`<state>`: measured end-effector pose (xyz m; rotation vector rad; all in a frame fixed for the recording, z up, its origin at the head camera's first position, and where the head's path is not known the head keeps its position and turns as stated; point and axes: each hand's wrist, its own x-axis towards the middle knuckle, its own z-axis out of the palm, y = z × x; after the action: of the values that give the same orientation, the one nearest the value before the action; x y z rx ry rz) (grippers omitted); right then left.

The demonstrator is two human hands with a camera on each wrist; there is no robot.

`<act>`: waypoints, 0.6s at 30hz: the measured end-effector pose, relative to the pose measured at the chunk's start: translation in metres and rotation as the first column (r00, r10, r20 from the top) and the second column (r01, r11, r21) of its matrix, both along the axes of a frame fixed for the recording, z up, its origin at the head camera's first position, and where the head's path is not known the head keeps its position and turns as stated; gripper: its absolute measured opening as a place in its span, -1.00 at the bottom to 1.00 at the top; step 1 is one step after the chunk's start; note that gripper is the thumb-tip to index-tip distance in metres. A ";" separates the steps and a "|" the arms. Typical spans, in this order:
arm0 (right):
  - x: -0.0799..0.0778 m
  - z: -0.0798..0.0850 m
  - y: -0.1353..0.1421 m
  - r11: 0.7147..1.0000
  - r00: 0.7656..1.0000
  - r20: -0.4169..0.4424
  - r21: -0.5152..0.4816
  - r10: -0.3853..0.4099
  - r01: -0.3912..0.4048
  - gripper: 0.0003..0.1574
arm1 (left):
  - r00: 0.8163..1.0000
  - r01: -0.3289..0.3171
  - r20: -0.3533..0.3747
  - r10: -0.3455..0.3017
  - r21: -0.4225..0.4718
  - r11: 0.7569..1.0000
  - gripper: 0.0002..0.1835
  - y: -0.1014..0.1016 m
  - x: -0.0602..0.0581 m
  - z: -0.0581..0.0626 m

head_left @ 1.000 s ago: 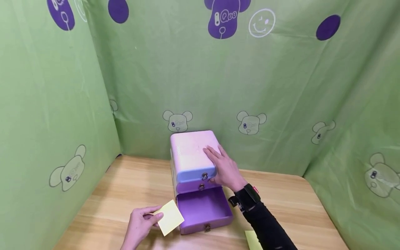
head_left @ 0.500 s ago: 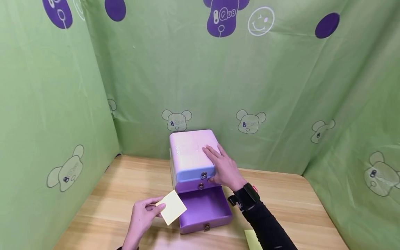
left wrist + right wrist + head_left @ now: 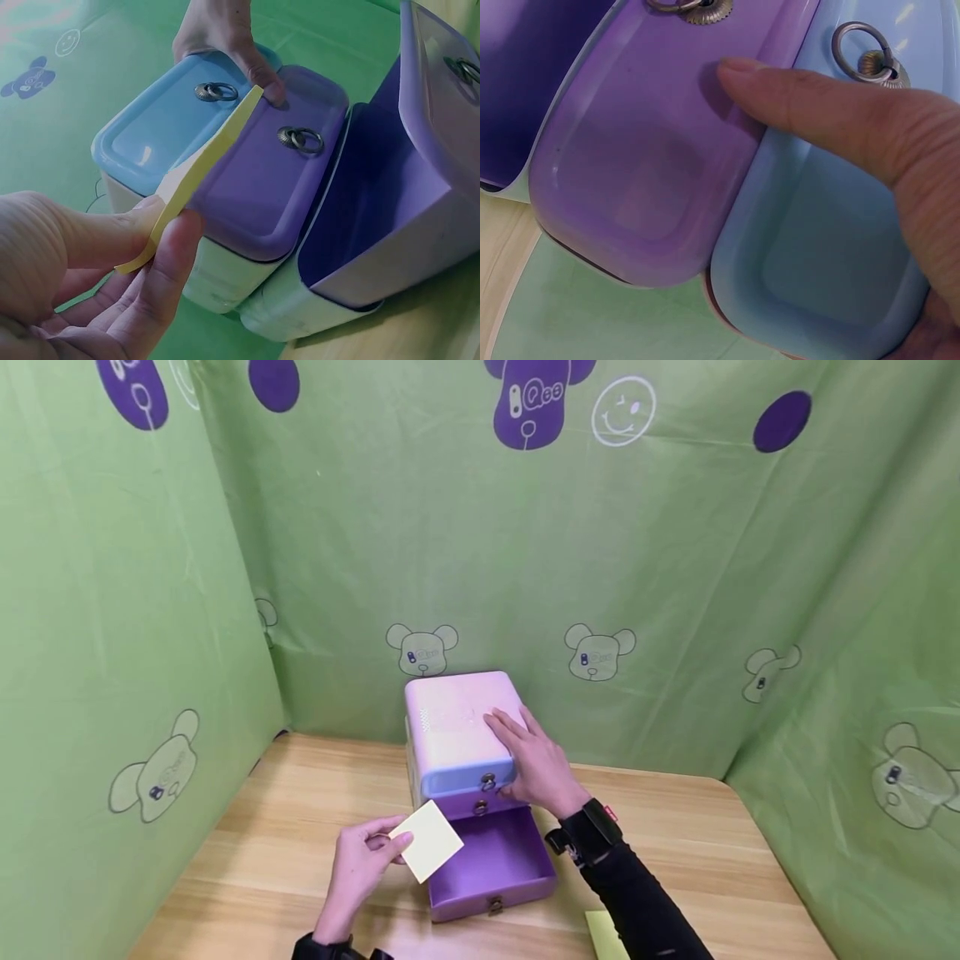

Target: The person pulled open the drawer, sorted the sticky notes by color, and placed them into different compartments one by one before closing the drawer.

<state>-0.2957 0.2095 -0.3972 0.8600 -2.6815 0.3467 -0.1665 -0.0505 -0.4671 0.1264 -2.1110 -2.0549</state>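
Observation:
My left hand [image 3: 358,864] pinches a square yellow sticky note pad [image 3: 429,842] between thumb and fingers. In the left wrist view the pad [image 3: 201,176] is seen edge-on and slightly bent. It hovers at the left edge of the pulled-out purple bottom drawer [image 3: 517,902], whose visible inside holds nothing. My right hand [image 3: 542,768] rests on the small drawer cabinet [image 3: 453,718], its fingers spread on the pink top. In the right wrist view, its straight thumb [image 3: 817,105] reaches across the blue drawer front [image 3: 817,247] to the purple middle drawer front [image 3: 637,150]. Both those drawers are closed.
Another yellow paper piece [image 3: 606,935] lies on the wooden table [image 3: 712,843], partly hidden by the right sleeve. A green printed curtain [image 3: 495,552] stands close behind the cabinet and along both sides.
My left hand has moved up and to the right with the sticky note pad, which now overlaps the open drawer's left side in view. The right hand stays on the cabinet.

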 end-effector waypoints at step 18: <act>-0.002 -0.002 0.000 1.000 1.000 -0.014 0.007 -0.006 0.006 0.65 | 0.999 0.013 -0.038 -0.012 0.030 0.999 -0.67 0.020 -0.017 -0.001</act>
<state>-0.2975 0.2098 -0.3992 0.8532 -2.6735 0.3290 -0.1830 -0.0305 -0.4677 0.0785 -2.0648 -2.0795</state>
